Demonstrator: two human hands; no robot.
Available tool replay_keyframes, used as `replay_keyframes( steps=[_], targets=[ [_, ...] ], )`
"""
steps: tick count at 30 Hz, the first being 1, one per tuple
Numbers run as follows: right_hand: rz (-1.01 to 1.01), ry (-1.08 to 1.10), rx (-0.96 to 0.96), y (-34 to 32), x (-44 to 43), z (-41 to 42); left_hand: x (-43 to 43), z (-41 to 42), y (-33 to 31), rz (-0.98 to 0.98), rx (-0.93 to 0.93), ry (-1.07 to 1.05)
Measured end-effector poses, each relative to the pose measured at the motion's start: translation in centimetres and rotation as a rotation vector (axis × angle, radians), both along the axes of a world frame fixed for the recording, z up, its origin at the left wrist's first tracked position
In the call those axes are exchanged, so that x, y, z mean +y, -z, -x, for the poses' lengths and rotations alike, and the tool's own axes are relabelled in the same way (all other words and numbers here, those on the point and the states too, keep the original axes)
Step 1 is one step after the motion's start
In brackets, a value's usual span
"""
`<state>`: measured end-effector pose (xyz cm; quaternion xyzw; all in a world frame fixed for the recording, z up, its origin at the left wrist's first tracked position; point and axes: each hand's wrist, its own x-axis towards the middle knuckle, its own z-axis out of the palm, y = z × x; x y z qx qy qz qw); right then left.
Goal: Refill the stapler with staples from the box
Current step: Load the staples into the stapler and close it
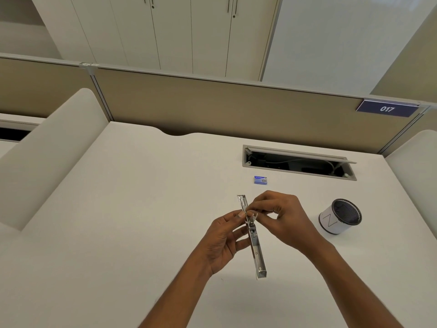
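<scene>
Steadying the opened stapler (pixel 254 237) in the left hand (pixel 222 240), clamped at its hinge, lets the right hand (pixel 281 218), fingertips pinched together there, work accurately, well short of the box (pixel 260 180).

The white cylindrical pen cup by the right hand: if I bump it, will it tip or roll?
The pen cup looks empty, so probably light and easily shoved. It seems to stand upright on the desk, short and wide, so tipping seems unlikely. If knocked over, its round wall would likely roll.
</scene>
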<state>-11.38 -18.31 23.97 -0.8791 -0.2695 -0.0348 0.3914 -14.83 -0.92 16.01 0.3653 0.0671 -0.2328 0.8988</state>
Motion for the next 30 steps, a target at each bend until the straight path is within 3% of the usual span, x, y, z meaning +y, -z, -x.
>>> replay_keyframes(
  steps=[10, 16, 22, 30],
  targets=[
    [0.302, -0.064, -0.134, 0.2, -0.3, 0.7, -0.2, 0.5, 0.0, -0.011, 0.01, -0.016],
    [0.32, -0.062, -0.094, 0.2, -0.1, 0.7, -0.3, 0.4, 0.1, 0.008, 0.014, -0.03],
    [0.184, -0.014, -0.049, 0.1, 0.5, 0.4, -0.4, 0.3, -0.1, 0.001, 0.008, -0.026],
    [0.324, -0.033, -0.114, 0.2, 0.8, 0.0, -0.8, 0.4, 0.1, 0.005, 0.02, -0.008]
  ],
)
